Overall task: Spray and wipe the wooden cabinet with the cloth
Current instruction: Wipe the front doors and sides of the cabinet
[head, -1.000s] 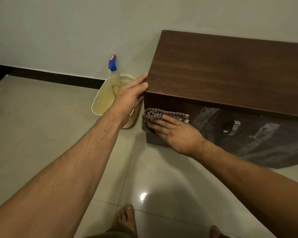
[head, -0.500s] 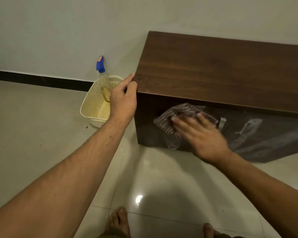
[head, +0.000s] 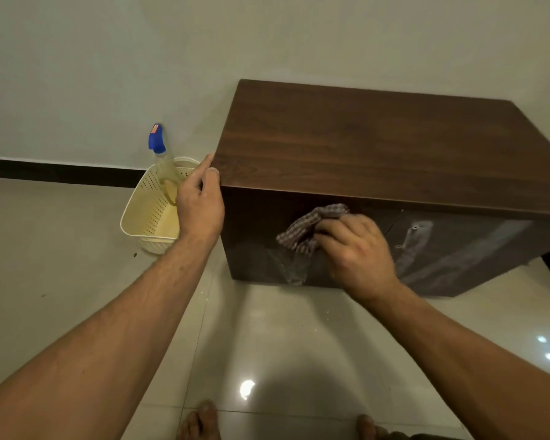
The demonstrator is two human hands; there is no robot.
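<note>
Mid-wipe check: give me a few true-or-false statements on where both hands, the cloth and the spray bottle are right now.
1. The right hand presses the cloth against the front of the cabinet. True.
2. The left hand holds the spray bottle. False: it grips the cabinet's top left corner, and the bottle stands in the basket.
3. The basket sits on top of the cabinet. False: it is on the floor, to the left of the cabinet.
4. The spray bottle has a blue head. True.
</note>
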